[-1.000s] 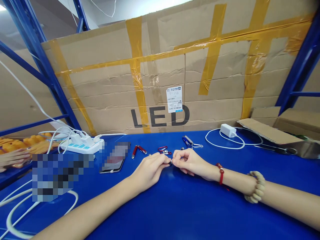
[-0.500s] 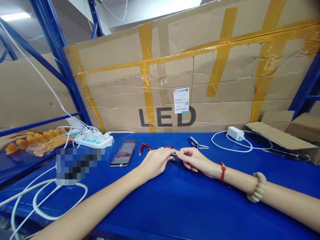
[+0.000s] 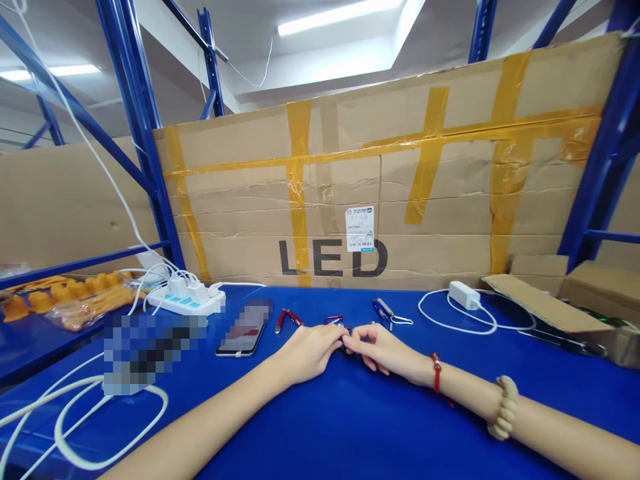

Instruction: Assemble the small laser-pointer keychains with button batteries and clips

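My left hand (image 3: pixel 311 350) is closed, its fingertips bent down over a small dark item (image 3: pixel 349 348) just above or on the blue tabletop. My right hand (image 3: pixel 383 348) pinches at the same spot from the other side, and the two sets of fingertips meet. The fingers hide most of that item, so its kind cannot be made out. Just behind them lies a red carabiner-like clip (image 3: pixel 334 319). To the left are two slim red cylinders (image 3: pixel 281 322). A blue and silver pair of slim cylinders (image 3: pixel 385 309) with a silver wire clip (image 3: pixel 403 321) lies behind my right hand.
A phone (image 3: pixel 244 330) lies on the left of the blue table (image 3: pixel 345 427). Beyond it are a power strip (image 3: pixel 190 303), white cables and a blurred-out patch. On the right are a white charger (image 3: pixel 464 295) and cardboard flaps. A large cardboard box (image 3: pixel 240 220) stands behind.
My view has tilted upward, so the table and hands appear lower in the picture. Both hands stay together at the same spot, and less of the dark item shows beneath the fingers.
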Tool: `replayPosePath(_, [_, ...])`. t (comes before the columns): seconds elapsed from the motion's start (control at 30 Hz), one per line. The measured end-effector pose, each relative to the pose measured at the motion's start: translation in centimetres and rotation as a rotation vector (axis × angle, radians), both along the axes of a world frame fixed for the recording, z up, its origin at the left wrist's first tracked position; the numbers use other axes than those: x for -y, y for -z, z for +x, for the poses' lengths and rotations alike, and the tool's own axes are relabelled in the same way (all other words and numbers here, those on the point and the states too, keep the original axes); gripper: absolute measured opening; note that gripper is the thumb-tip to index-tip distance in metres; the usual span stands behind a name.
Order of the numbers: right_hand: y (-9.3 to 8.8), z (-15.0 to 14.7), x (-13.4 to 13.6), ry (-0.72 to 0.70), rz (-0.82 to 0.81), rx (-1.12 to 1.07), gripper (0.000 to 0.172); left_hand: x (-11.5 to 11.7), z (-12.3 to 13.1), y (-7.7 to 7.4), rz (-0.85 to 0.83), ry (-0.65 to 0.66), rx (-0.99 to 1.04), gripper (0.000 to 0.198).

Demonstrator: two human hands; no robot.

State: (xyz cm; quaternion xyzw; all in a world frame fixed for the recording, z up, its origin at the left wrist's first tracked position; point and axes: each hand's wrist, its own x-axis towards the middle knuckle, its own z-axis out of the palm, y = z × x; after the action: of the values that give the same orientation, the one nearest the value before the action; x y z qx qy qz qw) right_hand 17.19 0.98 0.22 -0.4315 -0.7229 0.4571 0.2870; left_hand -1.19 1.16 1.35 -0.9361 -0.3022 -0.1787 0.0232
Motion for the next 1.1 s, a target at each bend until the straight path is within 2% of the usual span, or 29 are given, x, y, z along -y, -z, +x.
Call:
replayPosePath(0.27, [0.25, 0.02, 0.0, -0.005, -0.027, -0.054, 0.043, 0.07, -0.06, 0.17, -0.024, 0.009, 0.029, 0.018])
replayPosePath(0.5, [-0.09, -0.05, 0.31, -0.061, -0.055, -0.22, 0.041, 0.62, 0.24, 0.13, -0.046, 0.024, 0.152, 0.022])
replayPosePath(0.67, [-0.01, -0.05, 0.25, -0.12, -0.014, -0.214, 0.041, 0.73, 0.29, 0.2, -0.069, -0.004, 0.204, 0.023])
replayPosePath(0.8, [0.3, 0.18, 0.01, -0.149, -0.007, -0.2, 0.043, 0.63, 0.14, 0.28, -0.056, 0.028, 0.232, 0.025])
replayPosePath(0.97, [0.42, 0.29, 0.07, -0.117, -0.018, -0.194, 0.048, 0.55, 0.34, 0.63, -0.037, 0.076, 0.315, 0.026])
replayPosePath(1.1, [0.38, 0.17, 0.33, 0.012, 0.073, -0.222, 0.049, 0.83, 0.92, 0.72, -0.142, -0.047, 0.374, 0.024])
